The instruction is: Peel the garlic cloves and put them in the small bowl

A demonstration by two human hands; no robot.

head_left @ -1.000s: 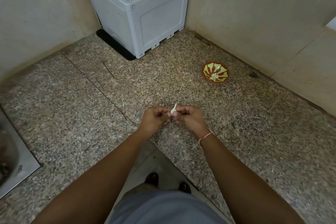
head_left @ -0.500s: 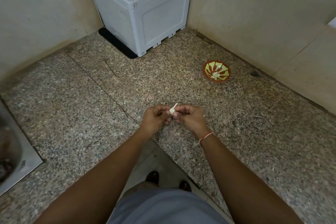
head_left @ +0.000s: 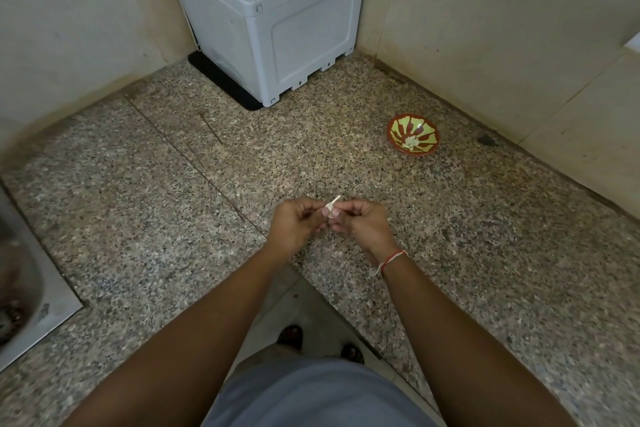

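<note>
two hands meet over the speckled granite worktop [head_left: 485,253], near its front edge: left hand [head_left: 294,224] and right hand [head_left: 362,222] both pinch one garlic clove [head_left: 331,210], fingers curled, a white skin tip pointing up. small bowl [head_left: 412,135] sits well apart to the right, pale pieces inside. grey box [head_left: 277,17] stands in the corner.

We reach both forearms forward side by side, bare to the elbow, and our two hands meet knuckle to knuckle. Our left hand [head_left: 296,224] is curled, fingertips pinching inward; our right hand [head_left: 360,224] is curled the same way, pinching against it, with a red and white thread [head_left: 393,258] around its wrist.
</note>
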